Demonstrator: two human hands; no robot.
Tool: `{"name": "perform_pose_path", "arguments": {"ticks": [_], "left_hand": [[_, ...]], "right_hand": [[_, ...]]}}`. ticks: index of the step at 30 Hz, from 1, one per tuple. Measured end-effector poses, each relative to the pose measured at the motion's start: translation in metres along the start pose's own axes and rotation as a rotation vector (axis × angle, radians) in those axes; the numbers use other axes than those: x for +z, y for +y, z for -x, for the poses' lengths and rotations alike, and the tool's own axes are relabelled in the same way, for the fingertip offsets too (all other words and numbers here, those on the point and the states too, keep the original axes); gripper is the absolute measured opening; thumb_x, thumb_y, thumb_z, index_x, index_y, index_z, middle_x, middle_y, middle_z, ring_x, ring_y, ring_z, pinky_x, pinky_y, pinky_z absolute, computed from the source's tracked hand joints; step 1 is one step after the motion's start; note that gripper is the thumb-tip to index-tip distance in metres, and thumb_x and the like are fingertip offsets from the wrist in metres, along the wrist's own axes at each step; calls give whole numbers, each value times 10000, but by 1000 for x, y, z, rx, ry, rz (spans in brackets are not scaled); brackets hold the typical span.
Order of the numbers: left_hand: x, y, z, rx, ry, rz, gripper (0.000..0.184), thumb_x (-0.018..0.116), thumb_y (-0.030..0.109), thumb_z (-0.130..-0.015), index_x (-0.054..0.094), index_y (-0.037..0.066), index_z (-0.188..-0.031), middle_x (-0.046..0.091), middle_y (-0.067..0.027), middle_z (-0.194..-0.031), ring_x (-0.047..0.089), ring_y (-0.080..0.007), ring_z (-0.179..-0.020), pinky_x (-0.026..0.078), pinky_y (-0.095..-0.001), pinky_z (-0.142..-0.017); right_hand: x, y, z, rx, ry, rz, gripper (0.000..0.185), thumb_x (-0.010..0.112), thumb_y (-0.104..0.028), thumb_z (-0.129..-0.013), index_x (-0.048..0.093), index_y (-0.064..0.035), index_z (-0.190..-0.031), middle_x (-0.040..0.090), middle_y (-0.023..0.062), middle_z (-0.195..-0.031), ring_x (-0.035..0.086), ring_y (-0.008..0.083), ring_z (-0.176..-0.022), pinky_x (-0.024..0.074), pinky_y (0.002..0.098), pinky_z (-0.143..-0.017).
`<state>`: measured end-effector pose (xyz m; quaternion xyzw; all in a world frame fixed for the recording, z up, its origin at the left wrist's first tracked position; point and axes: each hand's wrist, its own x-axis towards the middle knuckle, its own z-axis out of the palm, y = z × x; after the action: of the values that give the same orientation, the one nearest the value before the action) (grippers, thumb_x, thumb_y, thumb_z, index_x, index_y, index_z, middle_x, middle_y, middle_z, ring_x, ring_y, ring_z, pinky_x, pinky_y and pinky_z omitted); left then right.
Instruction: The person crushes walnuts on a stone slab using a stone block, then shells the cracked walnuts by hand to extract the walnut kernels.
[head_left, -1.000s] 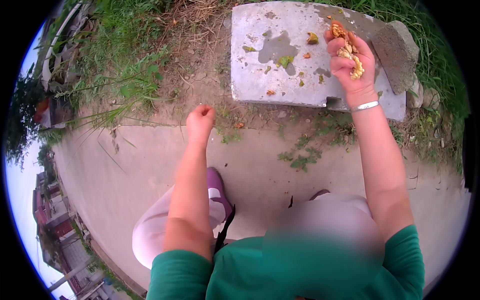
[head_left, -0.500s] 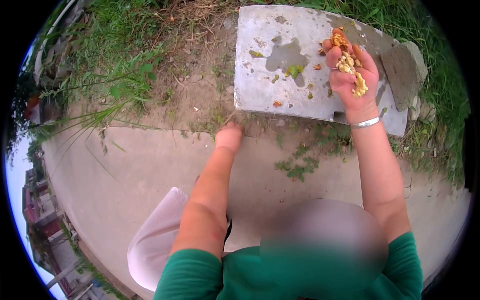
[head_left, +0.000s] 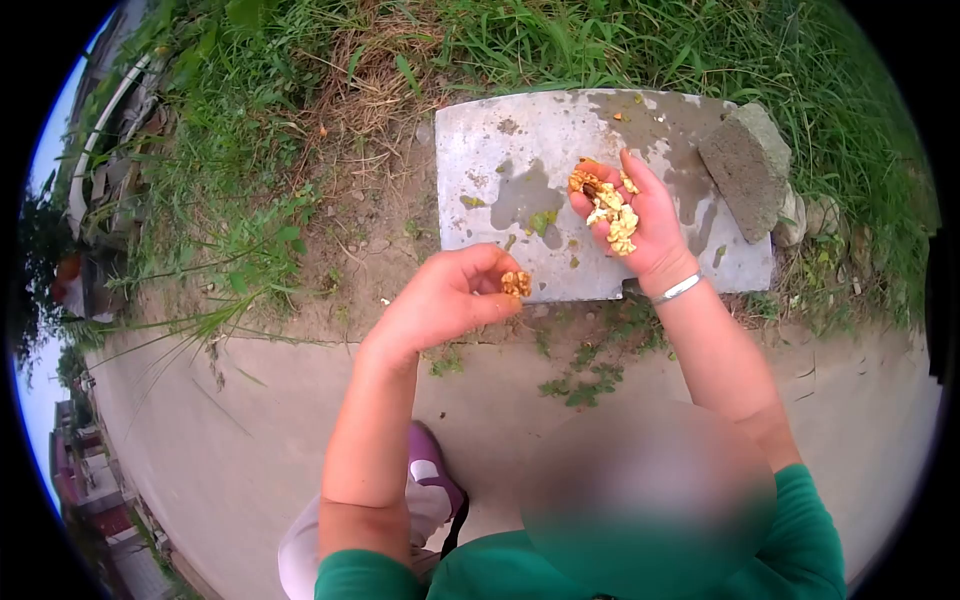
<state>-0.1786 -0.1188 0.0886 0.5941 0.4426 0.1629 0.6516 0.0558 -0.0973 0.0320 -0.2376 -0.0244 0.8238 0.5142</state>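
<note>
My left hand [head_left: 445, 300] is raised near the front left of a pale stone slab. Its thumb and fingers pinch a brown walnut kernel [head_left: 516, 284]. Above the slab, my right hand [head_left: 650, 220] is turned palm up and cupped, a silver bracelet [head_left: 680, 288] round the wrist. Several pale walnut kernels [head_left: 615, 222] lie in that palm and along its fingers, with a darker orange-brown one near the fingertips. The two hands are apart. Under them, the slab [head_left: 465, 160] bears wet patches and scattered green and brown bits.
On the slab's right end rests a rough grey block [head_left: 745, 165], with stones [head_left: 820, 215] beside it. Grass [head_left: 560, 45] grows behind. Bare soil [head_left: 370, 250] lies to the left, and a concrete path [head_left: 230, 420] runs in front. My purple shoe [head_left: 432, 455] shows below.
My left hand has come up from low beside the slab's front left corner and now shows a walnut kernel in its pinch. My right hand, still cupping kernels, has shifted left. The view has moved.
</note>
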Motion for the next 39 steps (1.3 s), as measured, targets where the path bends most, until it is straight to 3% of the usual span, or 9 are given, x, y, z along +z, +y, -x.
{"name": "perform_pose_path", "arguments": {"ticks": [5, 12, 21, 23, 28, 32, 33, 34, 39], "left_hand": [[28, 59, -65, 234, 126, -624, 267, 616, 39, -714, 546, 0, -969, 561, 0, -749, 513, -55, -627, 426, -191, -552], [28, 45, -75, 427, 562, -461, 264, 600, 63, -721, 568, 23, -980, 563, -62, -823, 533, -103, -621, 445, -232, -555], [54, 35, -105, 379, 150, -1025, 330, 511, 104, -730, 520, 71, -1057, 543, -130, -996, 546, -270, -883, 439, -341, -775], [12, 59, -137, 640, 1048, -1443, 362, 482, 99, -752, 478, 72, -1113, 522, -146, -1048, 530, -270, -925, 423, -340, -820], [42, 71, -84, -61, 55, -324, 274, 507, 190, -824, 532, 5, -1024, 593, -130, -844, 556, -194, -811, 438, -273, -714], [28, 35, -88, 224, 284, -830, 336, 509, 246, -820, 519, 8, -1058, 538, -193, -1031, 518, -284, -965, 384, -359, -860], [2, 44, -96, 485, 926, -1431, 337, 509, 226, -815, 508, -7, -1059, 512, -202, -1070, 491, -295, -1010, 392, -361, -857], [-6, 48, -88, 480, 934, -1430, 337, 509, 226, -815, 508, -7, -1059, 512, -202, -1070, 491, -295, -1010, 392, -361, -857], [15, 39, -41, -78, -37, -537, 273, 526, 255, -826, 578, 3, -920, 596, -145, -814, 561, -218, -826, 442, -295, -712]], "right_hand": [[-3, 10, 1, 66, -110, -65, 421, 373, -390, -860, 534, -15, -960, 565, 101, -886, 594, 206, -730, 490, 246, -407], [-17, -20, 16, -72, -101, -175, 340, 390, -329, -861, 536, -47, -983, 586, 142, -894, 599, 203, -722, 447, 223, -395], [-22, -46, 31, -165, -246, -147, 374, 361, -326, -871, 515, -16, -1013, 566, 164, -894, 576, 198, -707, 449, 227, -400], [-22, -44, 36, -184, -209, -154, 376, 361, -325, -871, 512, -12, -1015, 563, 167, -893, 572, 196, -700, 449, 228, -398], [-16, -53, 36, -197, -222, -175, 371, 368, -323, -870, 514, -12, -1009, 556, 176, -898, 573, 195, -696, 446, 224, -394], [-14, -50, 34, -196, -204, -175, 369, 373, -323, -869, 514, -13, -1010, 557, 175, -892, 580, 199, -689, 449, 227, -402], [-13, -48, 37, -188, -170, -177, 368, 375, -323, -868, 515, -13, -1010, 558, 176, -890, 580, 199, -687, 450, 228, -405], [-12, -48, 37, -188, -182, -179, 369, 378, -323, -867, 515, -13, -1011, 559, 179, -890, 580, 197, -689, 452, 228, -410], [-9, -49, 36, -199, -209, -167, 368, 383, -322, -866, 517, -11, -1009, 560, 179, -889, 580, 194, -690, 445, 225, -410]]}}
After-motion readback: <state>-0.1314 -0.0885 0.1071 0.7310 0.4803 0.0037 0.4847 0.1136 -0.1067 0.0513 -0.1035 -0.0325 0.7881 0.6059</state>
